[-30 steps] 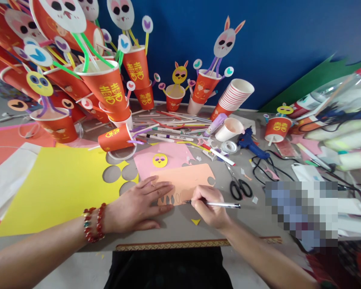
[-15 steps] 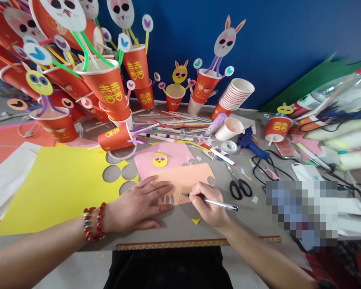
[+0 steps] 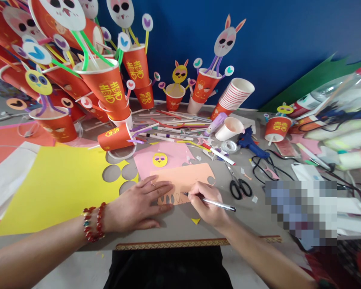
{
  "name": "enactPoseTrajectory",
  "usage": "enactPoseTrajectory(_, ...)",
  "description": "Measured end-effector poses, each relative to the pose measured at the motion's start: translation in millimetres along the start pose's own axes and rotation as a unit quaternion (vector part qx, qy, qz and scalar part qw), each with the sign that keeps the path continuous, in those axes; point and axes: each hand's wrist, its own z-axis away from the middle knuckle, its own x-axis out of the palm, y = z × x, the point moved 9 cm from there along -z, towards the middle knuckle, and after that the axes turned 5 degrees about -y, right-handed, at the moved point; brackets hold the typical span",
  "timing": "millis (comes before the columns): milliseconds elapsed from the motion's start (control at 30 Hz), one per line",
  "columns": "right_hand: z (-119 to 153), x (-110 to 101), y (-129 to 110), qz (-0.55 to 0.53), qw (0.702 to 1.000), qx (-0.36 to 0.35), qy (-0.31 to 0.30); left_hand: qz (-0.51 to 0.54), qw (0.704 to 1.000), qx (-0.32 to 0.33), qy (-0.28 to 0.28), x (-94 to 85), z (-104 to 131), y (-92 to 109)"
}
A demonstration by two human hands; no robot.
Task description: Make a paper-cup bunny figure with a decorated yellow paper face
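In the head view, a person's right hand [image 3: 207, 204] grasps one pen [image 3: 219, 205] between thumb and fingers, its tip at the lower part of a peach card [image 3: 195, 178]; whether it touches the card cannot be told. The left hand [image 3: 138, 206], spread flat and gripping nothing, presses on the card's left end. Two bead bracelets [image 3: 101, 222] circle the left wrist.

The card lies on the table [image 3: 176, 228] in front of the person, overlapping one pink sheet [image 3: 180, 154]. Three small leaf-shaped holes run along its lower edge, next to two drawn ovals, and one round hole sits at its right end. One yellow disc [image 3: 160, 159] bearing a face rests on the pink sheet.

To the right are one pair of scissors [image 3: 241, 188] and one blue glue gun [image 3: 252, 145]; to the left, one yellow sheet [image 3: 63, 184] with several round holes. Behind, one red cup [image 3: 112, 137] lies on its side, and one stack of cups [image 3: 236, 94] leans. Three yellow-faced figures stand in cups; the crowded figures at far left overlap too much to count.
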Motion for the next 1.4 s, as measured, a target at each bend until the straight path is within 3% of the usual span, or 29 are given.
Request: enactPoseTrajectory(1400, 0.4, -0.3, -0.6, -0.008, 1.000, -0.009, -0.001, -0.009, 1.000, -0.002, -0.010, 1.3, -0.7, -0.4)
